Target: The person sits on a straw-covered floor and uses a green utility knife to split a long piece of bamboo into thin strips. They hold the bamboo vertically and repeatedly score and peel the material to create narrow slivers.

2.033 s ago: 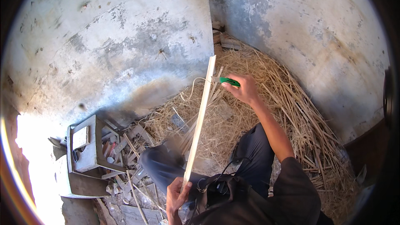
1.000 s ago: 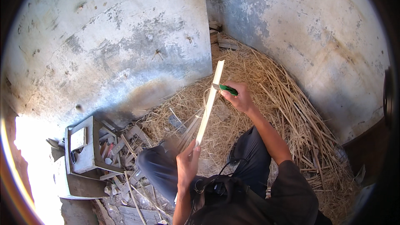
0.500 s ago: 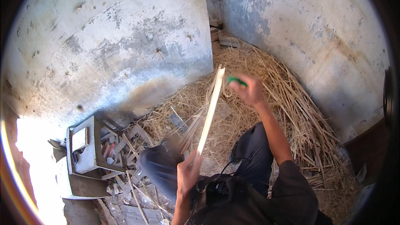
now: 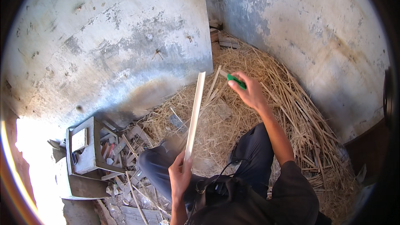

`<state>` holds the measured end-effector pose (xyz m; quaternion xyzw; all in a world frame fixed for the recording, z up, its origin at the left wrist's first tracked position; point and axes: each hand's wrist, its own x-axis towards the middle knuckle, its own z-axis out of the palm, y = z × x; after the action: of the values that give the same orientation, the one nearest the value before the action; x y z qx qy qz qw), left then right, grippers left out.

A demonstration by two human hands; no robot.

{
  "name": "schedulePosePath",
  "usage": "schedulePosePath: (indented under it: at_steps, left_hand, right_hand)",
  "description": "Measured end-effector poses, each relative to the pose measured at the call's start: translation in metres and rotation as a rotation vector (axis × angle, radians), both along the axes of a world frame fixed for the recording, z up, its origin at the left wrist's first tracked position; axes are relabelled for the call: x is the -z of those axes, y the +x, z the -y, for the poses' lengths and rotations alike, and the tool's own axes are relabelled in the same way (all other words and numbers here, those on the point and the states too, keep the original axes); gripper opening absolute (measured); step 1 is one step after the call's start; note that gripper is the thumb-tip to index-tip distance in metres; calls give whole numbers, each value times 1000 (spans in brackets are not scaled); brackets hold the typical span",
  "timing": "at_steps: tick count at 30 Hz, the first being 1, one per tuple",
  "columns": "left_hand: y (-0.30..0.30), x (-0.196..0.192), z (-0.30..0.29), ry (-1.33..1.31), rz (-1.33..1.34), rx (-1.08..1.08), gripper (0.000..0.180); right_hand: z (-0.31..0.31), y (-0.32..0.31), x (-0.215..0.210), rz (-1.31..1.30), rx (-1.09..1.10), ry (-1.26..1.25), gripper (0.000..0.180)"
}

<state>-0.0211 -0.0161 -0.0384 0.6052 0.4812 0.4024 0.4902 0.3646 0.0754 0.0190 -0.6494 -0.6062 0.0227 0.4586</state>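
Note:
My left hand [image 4: 181, 173] is closed around the lower end of a long, pale split-bamboo-like strip [image 4: 195, 116], which points up and away from me. It has a shallow channel along its length. In my right hand [image 4: 251, 93] is a green-handled utility knife [image 4: 236, 82], its blade pointing left. The blade is apart from the held strip. Near the blade tip, the end of a thinner pale strip [image 4: 214, 81] shows; I cannot tell whether they touch.
Straw-like shavings [image 4: 246, 60] cover the floor, with a heap of long thin strips [image 4: 298, 108] along the right wall. At the left stands a worn wooden stool-like frame [image 4: 89, 154] among rubble. Peeling walls [image 4: 141, 29] close in the far side. My bent knees flank the work.
My left hand has moved left and slightly down with the pale strip, widening its gap from the knife. My right hand stays in nearly the same place, the knife turned so its blade shows.

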Motion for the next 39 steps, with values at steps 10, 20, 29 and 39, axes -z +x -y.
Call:
schedulePosePath:
  at_steps: [10, 20, 29, 39]
  left_hand:
    - [31, -28, -10, 37, -56, -34, 27]
    - [39, -42, -21, 28, 33, 50, 24]
    - [44, -46, -16, -64, 74, 90, 33]
    - [42, -50, -13, -37, 27, 87, 34]
  right_hand:
    - [27, -83, 22, 99, -445, 168, 41]
    - [29, -88, 31, 239, -491, 249, 36]
    - [28, -91, 30, 254, -416, 334, 37]
    - [30, -90, 27, 288, -372, 358, 44]
